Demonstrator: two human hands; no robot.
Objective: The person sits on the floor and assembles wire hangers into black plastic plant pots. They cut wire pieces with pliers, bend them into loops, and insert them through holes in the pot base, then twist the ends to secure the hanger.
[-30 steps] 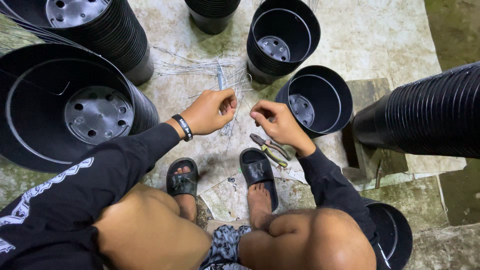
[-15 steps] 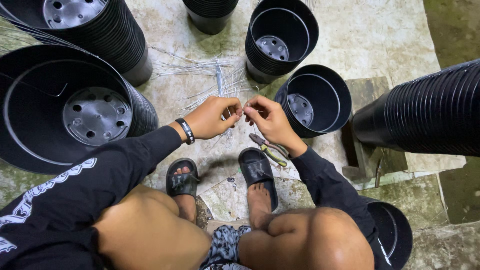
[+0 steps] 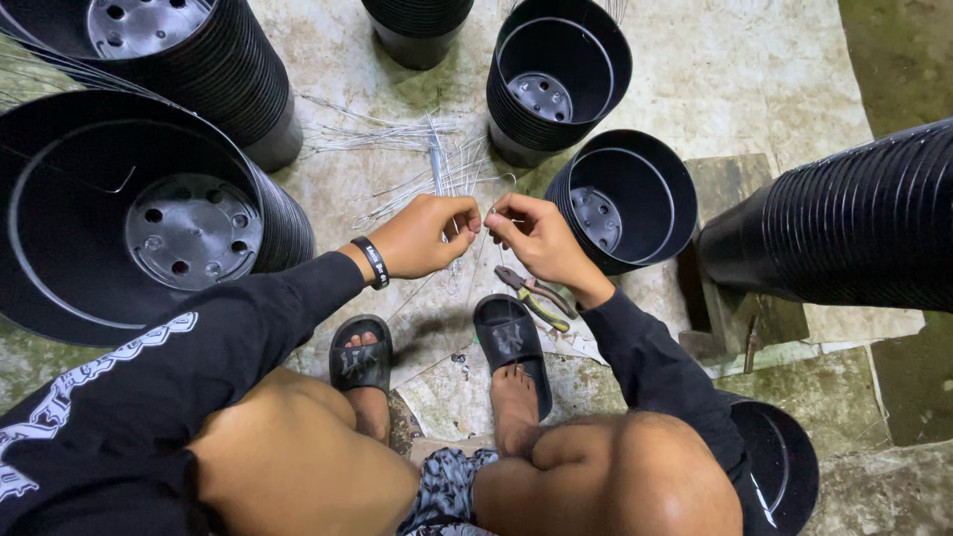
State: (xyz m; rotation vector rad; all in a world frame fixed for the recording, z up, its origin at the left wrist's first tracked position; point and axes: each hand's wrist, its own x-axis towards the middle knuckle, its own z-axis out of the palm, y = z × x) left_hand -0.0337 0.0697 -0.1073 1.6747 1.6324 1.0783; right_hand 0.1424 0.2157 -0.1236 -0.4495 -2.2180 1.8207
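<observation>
Thin grey wire [image 3: 483,220] is pinched between left hand [image 3: 422,236] and right hand [image 3: 536,238], both closed on it; a springy end may prick fingertips or slip free.

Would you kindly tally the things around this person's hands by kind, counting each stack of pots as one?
Stacks of black plastic pots: 7
Pliers: 1
Black sandals: 2
Black wristband: 1
Loose pile of thin wires: 1
Total: 12
The left hand and right hand pinch a thin wire between them.
</observation>
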